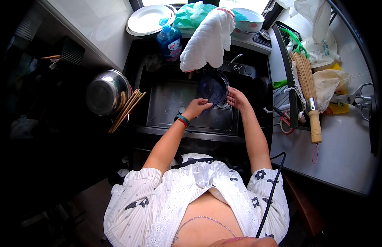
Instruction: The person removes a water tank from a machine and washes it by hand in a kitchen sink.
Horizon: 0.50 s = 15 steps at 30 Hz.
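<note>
A dark, bluish see-through bowl (212,87) is held between my hands over the right part of a metal sink (170,98). My left hand (197,107) grips its near rim, with the thumb along the edge. On the right side, the fingers of my right hand (237,98) press against the bowl's wall. A thin curved faucet spout (232,61) reaches down to the bowl's far side. Whether water runs from it, I cannot tell. Below the bowl, part of the sink drain (222,104) shows.
A white cloth (206,40) hangs beyond the sink, beside a blue pump bottle (169,43). Left are a steel pot (107,92) and several chopsticks (129,108). Right, a bamboo brush (314,126) leans on a black rack (289,83), near red-handled scissors (285,123). Plates (150,18) stand behind.
</note>
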Each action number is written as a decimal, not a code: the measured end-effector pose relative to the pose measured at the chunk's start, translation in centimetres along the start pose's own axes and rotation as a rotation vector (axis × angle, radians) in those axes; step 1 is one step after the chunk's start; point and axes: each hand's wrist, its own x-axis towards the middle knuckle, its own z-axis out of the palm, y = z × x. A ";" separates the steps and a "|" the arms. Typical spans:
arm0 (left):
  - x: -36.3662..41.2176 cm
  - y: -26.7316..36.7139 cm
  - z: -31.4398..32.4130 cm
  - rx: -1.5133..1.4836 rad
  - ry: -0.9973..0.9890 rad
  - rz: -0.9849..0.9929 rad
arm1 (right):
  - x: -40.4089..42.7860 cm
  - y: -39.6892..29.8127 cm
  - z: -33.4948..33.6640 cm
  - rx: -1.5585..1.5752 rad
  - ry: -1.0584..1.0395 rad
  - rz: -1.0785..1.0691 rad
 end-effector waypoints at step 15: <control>-0.3 0.6 -0.1 -0.006 0.001 -0.002 | 0.2 0.1 0.0 0.008 0.001 -0.001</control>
